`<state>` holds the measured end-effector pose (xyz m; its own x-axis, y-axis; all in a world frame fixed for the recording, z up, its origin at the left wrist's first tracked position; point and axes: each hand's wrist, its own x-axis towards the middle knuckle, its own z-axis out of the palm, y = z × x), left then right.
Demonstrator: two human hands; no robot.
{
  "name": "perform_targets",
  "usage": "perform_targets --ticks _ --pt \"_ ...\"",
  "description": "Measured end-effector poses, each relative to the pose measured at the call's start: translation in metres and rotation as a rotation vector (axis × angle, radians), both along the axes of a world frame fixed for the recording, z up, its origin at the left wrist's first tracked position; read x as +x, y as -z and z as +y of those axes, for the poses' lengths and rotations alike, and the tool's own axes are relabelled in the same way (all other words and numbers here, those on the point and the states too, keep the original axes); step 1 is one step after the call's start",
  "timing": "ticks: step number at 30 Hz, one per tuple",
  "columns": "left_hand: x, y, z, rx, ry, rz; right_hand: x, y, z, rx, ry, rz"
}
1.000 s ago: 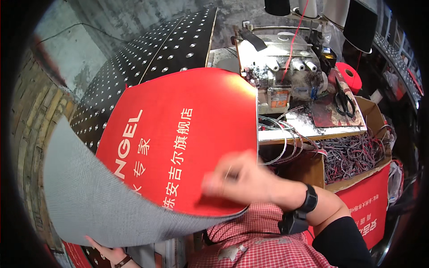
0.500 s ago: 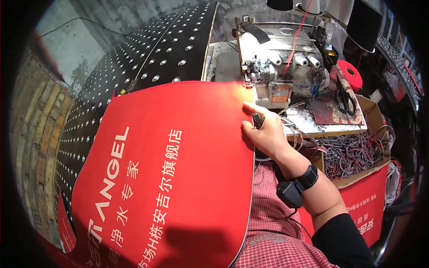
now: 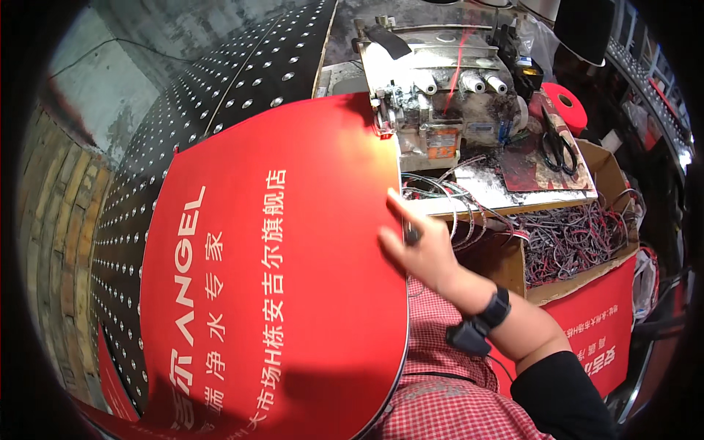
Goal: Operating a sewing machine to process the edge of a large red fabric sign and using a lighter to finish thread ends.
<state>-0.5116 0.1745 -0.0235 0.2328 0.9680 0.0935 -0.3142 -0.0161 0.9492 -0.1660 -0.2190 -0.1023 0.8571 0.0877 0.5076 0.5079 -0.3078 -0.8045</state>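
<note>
A large red printed sheet [image 3: 330, 242] with white lettering and a dark-bound right edge spreads across the middle. Its far corner lies under the presser foot [image 3: 384, 132] of a sewing machine [image 3: 447, 95], where a lamp lights it brightly. My right hand [image 3: 425, 253] is at the sheet's right edge, thumb and forefinger resting on top. Its other fingers are curled round a small dark tool [image 3: 413, 235], of which only the end shows, so I cannot make out its kind. My left hand is not in view.
Black scissors [image 3: 559, 152] and a red thread cone [image 3: 565, 108] sit right of the machine. Below them, a cardboard box [image 3: 614, 183] holds tangled trimmings [image 3: 572, 242]. Another red printed sheet [image 3: 598, 323] hangs at right. A studded black panel [image 3: 242, 81] stands at left.
The red sheet has turned slightly and its lettering stands more upright. My right hand has moved a little down and left along the edge. The whole view has shifted somewhat.
</note>
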Motion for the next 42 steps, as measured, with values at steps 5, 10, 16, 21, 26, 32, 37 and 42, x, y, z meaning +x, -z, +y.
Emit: perform_targets --ticks 5,10,16,21,26,32,37,42 --pt "-0.008 -0.002 0.001 -0.059 0.086 0.028 -0.068 -0.022 -0.018 0.009 -0.305 0.383" --pt "-0.017 -0.001 0.001 -0.116 0.168 0.051 -0.066 -0.004 -0.015 0.061 -0.264 0.191" --pt "-0.029 -0.001 0.003 -0.172 0.246 0.074 -0.020 0.000 -0.004 0.098 -0.050 -0.084" --pt "-0.033 0.003 0.010 -0.216 0.319 0.089 -0.025 -0.004 -0.011 0.092 -0.109 0.099" --pt "-0.032 0.014 0.023 -0.283 0.428 0.095 -0.038 -0.005 -0.016 0.152 -0.117 0.218" --pt "0.003 0.023 0.033 -0.469 0.465 0.047 -0.042 -0.010 -0.017 0.189 -0.157 0.331" --pt "0.044 0.030 0.039 -0.333 0.431 0.038 -0.055 -0.010 -0.021 0.299 -0.186 0.333" --pt "0.070 0.041 0.053 -0.400 0.436 -0.027 -0.059 -0.016 -0.027 0.243 -0.190 0.310"
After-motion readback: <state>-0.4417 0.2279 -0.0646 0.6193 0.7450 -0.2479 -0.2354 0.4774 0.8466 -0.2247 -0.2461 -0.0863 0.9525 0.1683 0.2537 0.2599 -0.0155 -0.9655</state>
